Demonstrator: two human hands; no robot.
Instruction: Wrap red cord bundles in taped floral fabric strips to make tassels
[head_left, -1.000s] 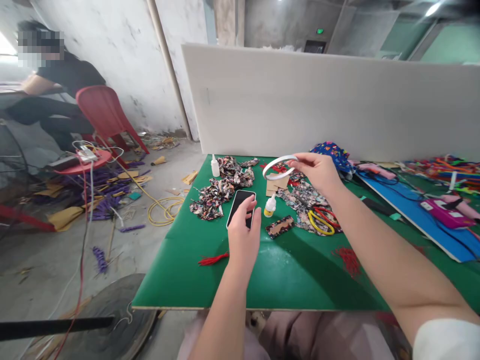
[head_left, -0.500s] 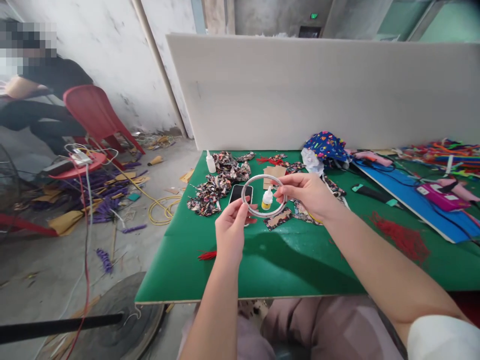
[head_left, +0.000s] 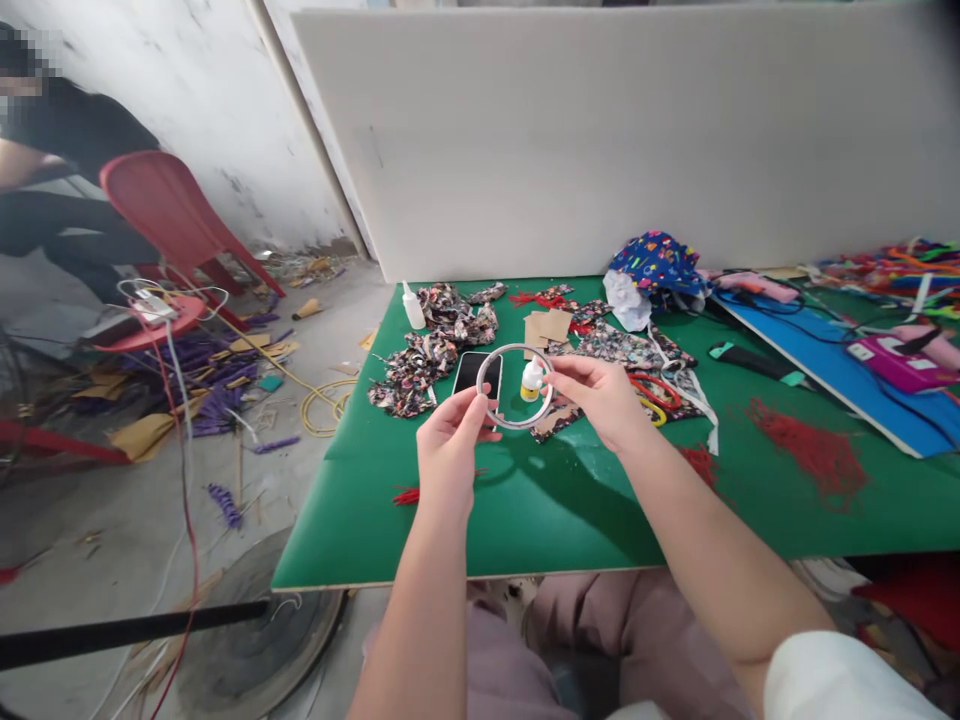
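A pale ring point(head_left: 514, 426) is held up above the green table point(head_left: 390, 540). My left hand point(head_left: 450, 440) pinches its left side between thumb and fingers. On the ring's right side, my right hand point(head_left: 594, 392) is closed with thumb and fingertips. A small white bottle with a yellow label point(head_left: 531, 380) shows through and beside the ring, close to my right fingertips. Behind my left hand lies a phone point(head_left: 469, 371), partly covered. Brown card pieces point(head_left: 551, 326) lie beyond the ring.
Patterned fabric bundles point(head_left: 412, 375) and a white squeeze bottle point(head_left: 413, 308) are at left. At right are a blue board point(head_left: 832, 370), a pink-magenta device point(head_left: 896, 362) and red threads point(head_left: 810, 450). A white panel point(head_left: 600, 140) stands behind. A person point(head_left: 67, 130) sits at far left.
The view has tilted down and shifted slightly. My right hand and the ring have moved a little left, and the ring appears narrower and more turned. Both hands keep hold of it.
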